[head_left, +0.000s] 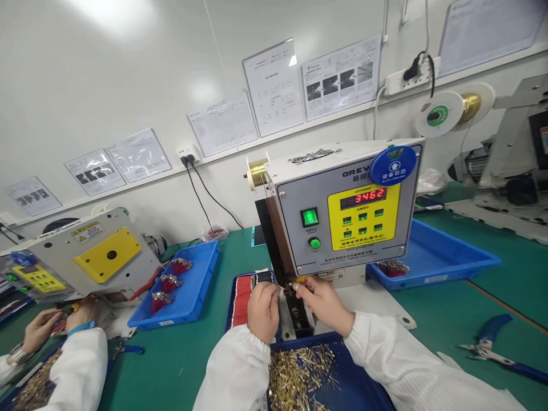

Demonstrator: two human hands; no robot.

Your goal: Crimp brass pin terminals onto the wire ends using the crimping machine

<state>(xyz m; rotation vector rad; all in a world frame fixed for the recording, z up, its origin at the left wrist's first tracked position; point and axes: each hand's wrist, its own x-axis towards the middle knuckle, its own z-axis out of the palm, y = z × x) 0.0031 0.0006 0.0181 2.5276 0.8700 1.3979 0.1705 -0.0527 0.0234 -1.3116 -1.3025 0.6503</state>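
My left hand [262, 313] and my right hand [326, 302] meet at the working head [293, 292] under a grey crimping machine [306, 240]. Each has its thumb and fingers pinched together. What the fingertips hold is too small to make out. Beside my left hand, partly behind it, lies a tray with a bundle of red wires [242, 299] and some black wires [264, 277]. Below both hands a dark blue tray [355, 377] holds many loose gold-coloured metal pins [299, 371]. The machine's red display reads 3462.
Blue-handled pliers [488, 348] lie at the right, near a blue bin [449, 260] with tipped wires. Left stands another blue bin [175, 311] with red wire bunches. A co-worker's hands [81, 314] are at a second machine [107, 257]. A wire spool [257, 174] sits behind.
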